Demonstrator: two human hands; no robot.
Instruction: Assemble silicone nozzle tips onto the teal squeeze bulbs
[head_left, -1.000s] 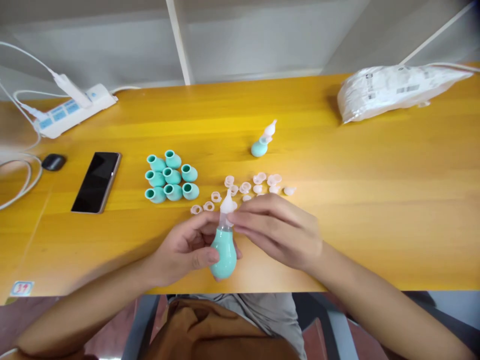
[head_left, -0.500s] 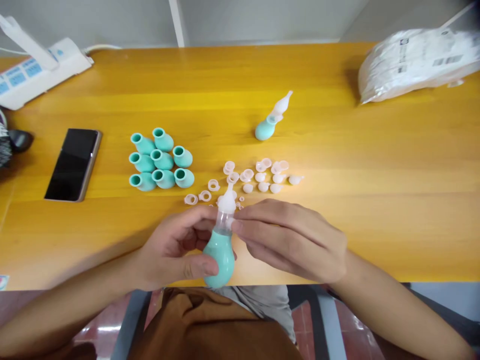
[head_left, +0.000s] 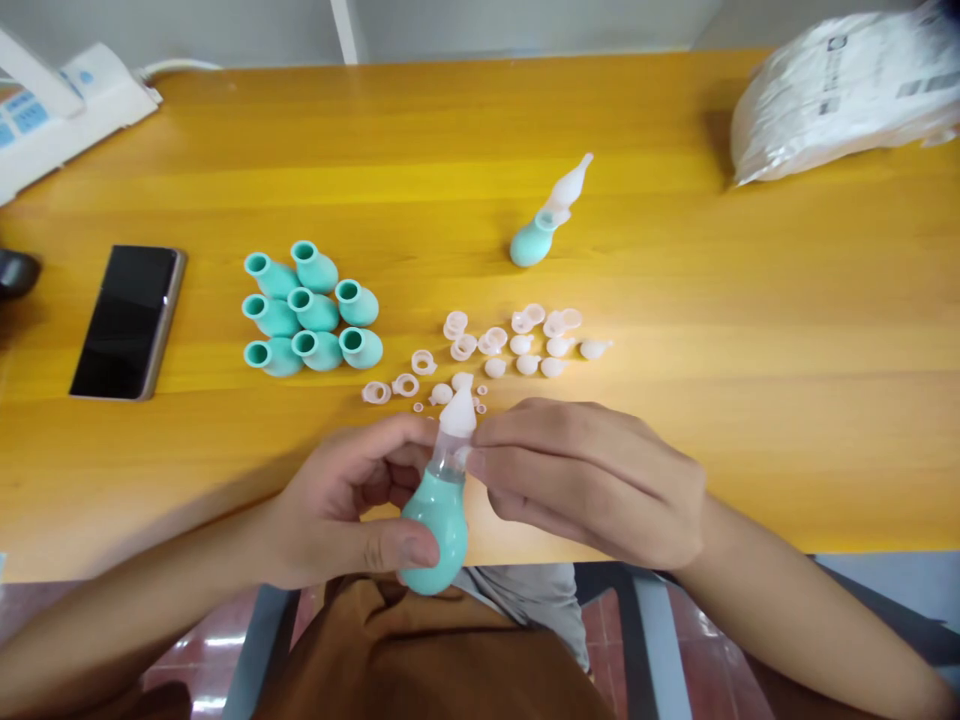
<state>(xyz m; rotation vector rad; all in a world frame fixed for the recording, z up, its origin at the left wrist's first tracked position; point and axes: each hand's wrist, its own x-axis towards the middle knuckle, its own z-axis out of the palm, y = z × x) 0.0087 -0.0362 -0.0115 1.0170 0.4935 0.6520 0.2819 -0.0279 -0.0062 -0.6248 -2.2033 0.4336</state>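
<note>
A nasal aspirator [head_left: 436, 530] with a teal bulb, a clear collar and a white pointed tip stands nearly upright near the table's front edge. My left hand [head_left: 352, 500] is closed around its bulb, thumb across the front. The fingertips of my right hand [head_left: 592, 480] press together at the right side of the clear collar, on a small whitish side piece they partly cover. Just beyond lie pale collar rings [head_left: 463, 347], small white bulb-shaped pieces [head_left: 527, 364] and tiny rings [head_left: 418, 407]. Another assembled aspirator [head_left: 532, 243] rests farther back.
Several teal bulbs [head_left: 313, 310] stand grouped at the left with their openings up. Beyond them lies a dark phone [head_left: 126, 322]. A white power strip [head_left: 82, 125] sits at the back left, and a white plastic package [head_left: 847, 105] at the back right.
The aspirator has tilted slightly, its tip now looking shorter and its bulb a little lower. Both hands keep their hold. The view has shifted a little.
</note>
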